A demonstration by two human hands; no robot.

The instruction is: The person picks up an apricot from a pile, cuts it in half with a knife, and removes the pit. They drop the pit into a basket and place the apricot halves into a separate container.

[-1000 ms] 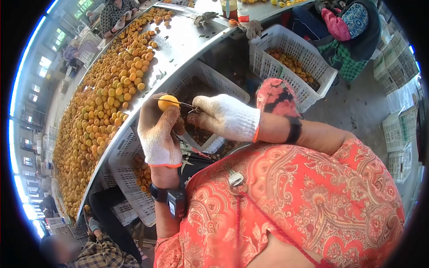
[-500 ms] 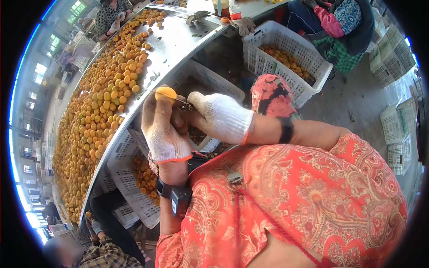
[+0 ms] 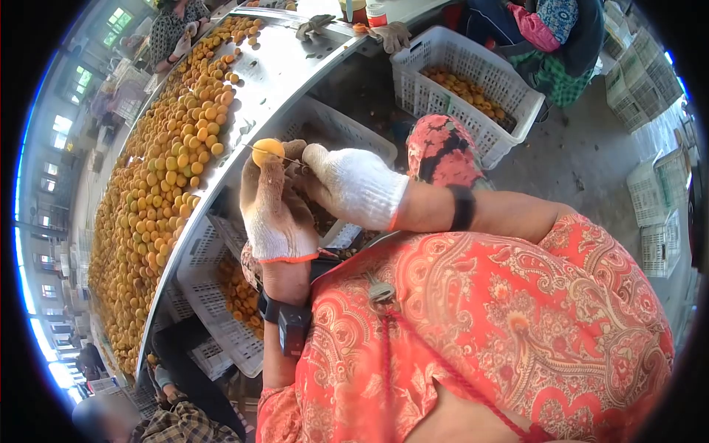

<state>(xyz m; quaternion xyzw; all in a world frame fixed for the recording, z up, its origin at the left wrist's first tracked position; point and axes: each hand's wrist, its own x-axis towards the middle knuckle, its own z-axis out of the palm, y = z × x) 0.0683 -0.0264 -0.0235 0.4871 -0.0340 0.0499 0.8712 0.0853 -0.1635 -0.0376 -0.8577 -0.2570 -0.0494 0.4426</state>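
Observation:
My left hand point(image 3: 275, 210), in a white knit glove with browned fingers, grips a yellow-orange apricot point(image 3: 267, 152) between thumb and fingers. From the right, my right hand point(image 3: 347, 181), gloved the same way, closes on a thin metal pick point(image 3: 294, 160). The pick lies across the apricot in this view, its slim point showing past the fruit's far left side. Both hands are close together over a white crate at the table's edge. The right fingertips partly hide the pick's handle end.
A metal table point(image 3: 275, 70) bears a large heap of apricots point(image 3: 159, 177) on my left. White crates with fruit stand below its edge point(image 3: 221, 295) and at upper right point(image 3: 473, 96). Gloves point(image 3: 391, 35) and a small jar point(image 3: 376, 15) lie at the far end. People sit nearby.
The apricot has turned slightly in my left hand, and the pick's point now shows further beyond it. Both hands stay together; the whole view has shifted a little.

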